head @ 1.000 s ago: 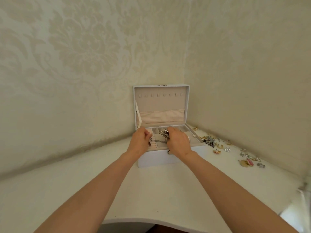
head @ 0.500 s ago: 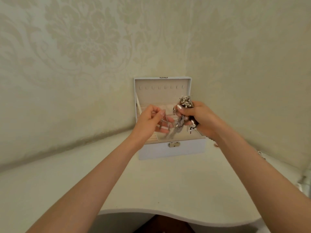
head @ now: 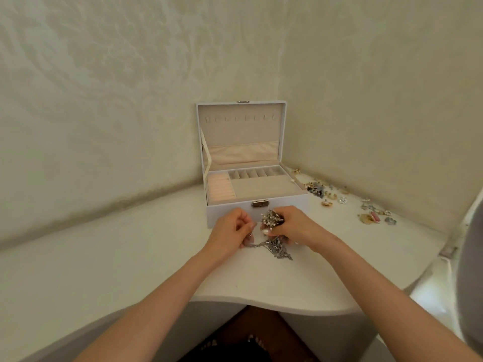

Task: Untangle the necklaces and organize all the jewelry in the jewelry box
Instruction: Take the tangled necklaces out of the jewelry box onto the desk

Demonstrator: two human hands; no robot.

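Observation:
A white jewelry box (head: 282,202) stands open in the table's corner, its beige tray showing ring rolls at the left and small compartments at the back. Just in front of it my right hand (head: 295,226) grips a tangled bunch of necklaces (head: 273,220), with silver chains (head: 277,248) trailing from it onto the table. My left hand (head: 231,229) pinches a chain at the tangle's left side. Both hands sit low over the white table (head: 130,257).
Several loose earrings, rings and pendants (head: 318,190) lie scattered on the table right of the box, reaching to a gold and pink cluster (head: 371,218). Patterned walls close the corner behind. The table's curved front edge (head: 261,304) is near me. A grey object (head: 470,283) stands at the far right.
Both hands lifted the necklace tangle out of the box tray, then brought it down and toward me onto the table in front of the box. The tray's large compartment now shows bare.

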